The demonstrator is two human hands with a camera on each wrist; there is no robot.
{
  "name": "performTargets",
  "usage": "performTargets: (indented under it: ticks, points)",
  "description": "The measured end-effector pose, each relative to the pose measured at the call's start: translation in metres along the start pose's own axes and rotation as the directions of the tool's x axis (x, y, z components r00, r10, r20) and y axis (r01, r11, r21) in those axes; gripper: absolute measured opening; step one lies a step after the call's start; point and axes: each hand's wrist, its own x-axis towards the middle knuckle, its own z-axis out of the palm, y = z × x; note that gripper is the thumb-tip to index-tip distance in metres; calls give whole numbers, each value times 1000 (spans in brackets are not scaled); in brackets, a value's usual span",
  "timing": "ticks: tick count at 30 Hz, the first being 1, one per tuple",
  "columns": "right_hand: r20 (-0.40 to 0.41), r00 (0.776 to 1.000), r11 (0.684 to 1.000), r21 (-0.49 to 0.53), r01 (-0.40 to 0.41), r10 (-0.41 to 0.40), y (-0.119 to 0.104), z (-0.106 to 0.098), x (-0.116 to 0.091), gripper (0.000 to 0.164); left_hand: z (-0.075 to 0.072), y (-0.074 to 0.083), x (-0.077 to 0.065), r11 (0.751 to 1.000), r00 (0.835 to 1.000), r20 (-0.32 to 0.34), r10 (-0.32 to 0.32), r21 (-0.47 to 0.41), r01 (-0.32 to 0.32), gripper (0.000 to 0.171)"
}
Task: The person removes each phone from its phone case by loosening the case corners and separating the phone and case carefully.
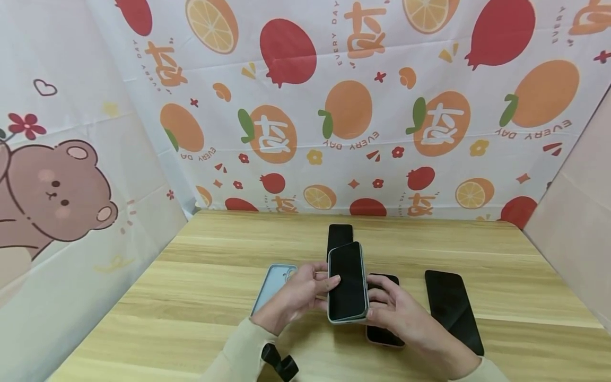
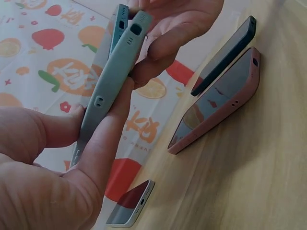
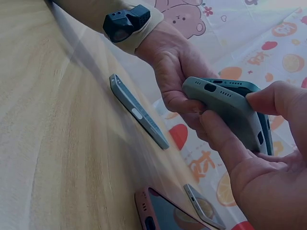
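A black-screened phone (image 1: 347,281) is held above the table between both hands. Its pale green case (image 2: 108,79) fits only partly: in both wrist views the dark teal phone edge (image 3: 247,86) stands tilted out of the case near the port end. My left hand (image 1: 298,292) pinches the cased long side, thumb over the screen side and fingers beneath. On the other side, my right hand (image 1: 401,307) grips phone and case together near the lower corner; its thumb (image 3: 268,100) touches the phone edge while a finger lies under the case.
On the wooden table (image 1: 200,297), a light blue case (image 1: 272,286) lies to the left. A pink-cased phone (image 1: 385,336) is partly behind the right hand, a dark phone (image 1: 455,307) lies further right, and another phone (image 1: 340,233) sits behind. Printed cloth (image 1: 305,127) hangs at the back.
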Motion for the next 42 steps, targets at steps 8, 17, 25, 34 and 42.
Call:
performTargets:
  ticks: [8, 17, 25, 34, 42]
  points:
    - [-28, 1000, 999, -45, -15, 13, -4, 2, -1, 73, 0, 2, 0, 999, 999, -31, -19, 35, 20, 40]
    - [-169, 986, 976, -212, -47, 11, -8, 6, 0, 72, 2, -1, 1, 997, 998, -67, -5, 75, 10, 44]
    - [-305, 952, 902, -420, -99, -38, -8, 9, 1, 68, 5, -7, 2, 999, 998, -65, -9, 35, 12, 42]
    - [-226, 974, 939, -331, -91, 14, -6, 14, 1, 85, 8, -8, 3, 996, 991, -134, 4, 94, 9, 46]
    - [-194, 981, 936, -341, -85, 18, -1, 10, 0, 87, 10, -8, 2, 994, 990, -141, 20, 109, -4, 50]
